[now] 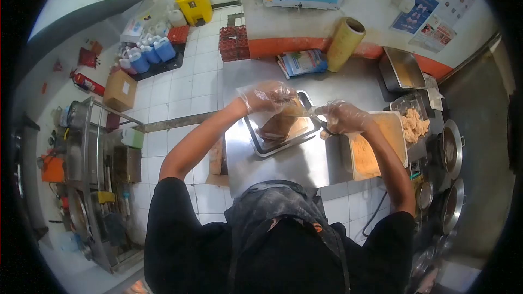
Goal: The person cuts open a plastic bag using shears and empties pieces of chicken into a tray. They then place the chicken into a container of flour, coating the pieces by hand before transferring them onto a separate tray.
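A metal tray (265,152) with raised sides lies on the worktop, and a brown, shiny packet (283,126) rests in it. My left hand (271,97), in a clear plastic glove, is closed on the upper end of the packet. My right hand (344,117), gloved the same way, is closed at the tray's right side. From its fingers a thin metal tool (299,115) points left to the packet; its grip is mostly hidden, so I cannot tell its exact kind.
A deep container of orange-brown powder (364,155) stands under my right forearm. Beside it sits a clear tub of battered pieces (412,125). Along the wall are a steel pan (403,69), a yellow film roll (345,44) and packets (304,63). Pots (451,149) line the right.
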